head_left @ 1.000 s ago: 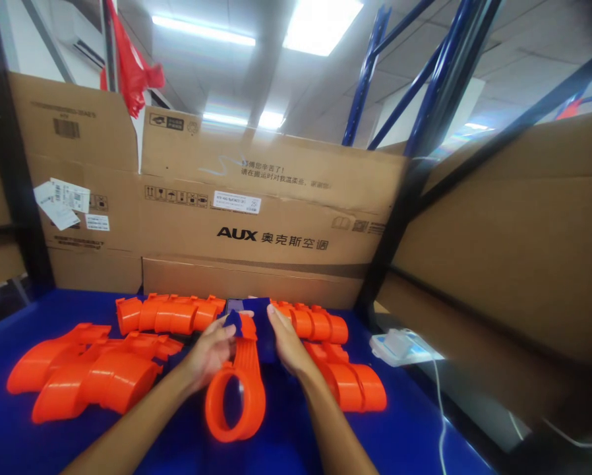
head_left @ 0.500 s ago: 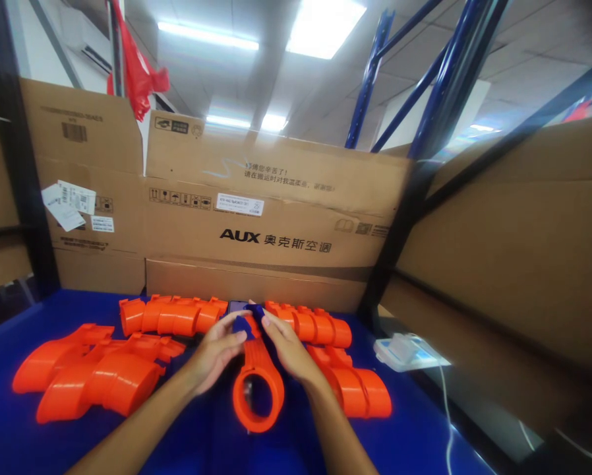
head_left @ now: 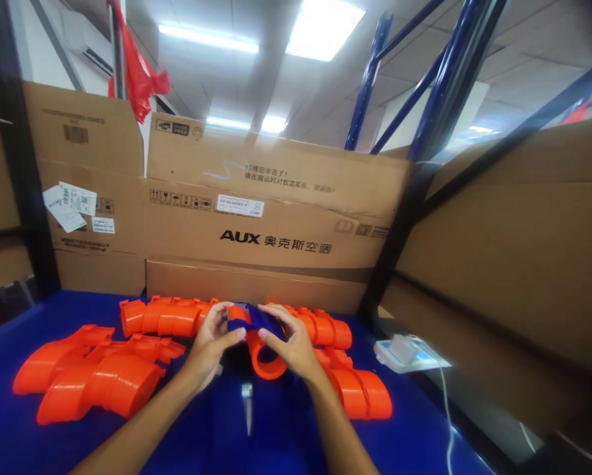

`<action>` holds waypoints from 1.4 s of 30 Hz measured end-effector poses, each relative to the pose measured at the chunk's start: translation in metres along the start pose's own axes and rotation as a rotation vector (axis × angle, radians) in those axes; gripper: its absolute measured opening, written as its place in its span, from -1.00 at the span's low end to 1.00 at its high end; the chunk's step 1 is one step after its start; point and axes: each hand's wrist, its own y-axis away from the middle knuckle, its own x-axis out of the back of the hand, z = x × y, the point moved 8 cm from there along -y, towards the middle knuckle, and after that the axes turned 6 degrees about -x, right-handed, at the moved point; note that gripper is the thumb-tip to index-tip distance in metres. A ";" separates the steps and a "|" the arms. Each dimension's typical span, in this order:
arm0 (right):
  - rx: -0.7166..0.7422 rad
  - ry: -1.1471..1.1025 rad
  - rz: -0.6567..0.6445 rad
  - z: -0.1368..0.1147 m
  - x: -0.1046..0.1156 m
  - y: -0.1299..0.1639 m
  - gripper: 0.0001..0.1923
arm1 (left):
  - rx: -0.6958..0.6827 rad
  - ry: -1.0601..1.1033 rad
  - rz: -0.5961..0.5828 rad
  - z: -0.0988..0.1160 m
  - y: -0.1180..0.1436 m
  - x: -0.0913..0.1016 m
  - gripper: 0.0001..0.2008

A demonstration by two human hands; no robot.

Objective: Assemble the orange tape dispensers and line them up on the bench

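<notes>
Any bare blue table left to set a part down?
Free: near edge of the blue table in front of the left orange pile, and the strip between the right orange parts and white device. Crowded: the back row and around both hands.

Both forearms reach forward and converge. The left hand [head_left: 207,344] and right hand [head_left: 290,344] face each other, fingers curled, thumbs up top, apparently pinching something between them.

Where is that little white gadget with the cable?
The white gadget lies at the right edge of the blue table, right of the orange parts, below the cardboard wall.
</notes>
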 end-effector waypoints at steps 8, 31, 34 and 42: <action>-0.043 0.009 -0.008 0.008 -0.001 0.000 -0.57 | -0.041 -0.042 -0.035 0.002 0.000 -0.002 -0.42; 0.270 0.608 0.089 -0.013 -0.009 0.015 -0.36 | -0.199 -0.237 -0.108 0.016 -0.002 -0.003 -0.55; 0.285 0.629 0.086 -0.014 -0.011 0.015 -0.36 | -0.192 -0.238 -0.100 0.017 -0.002 -0.003 -0.59; 0.272 0.590 0.108 -0.013 -0.012 0.016 -0.35 | -0.197 -0.230 -0.056 0.022 -0.002 0.000 -0.59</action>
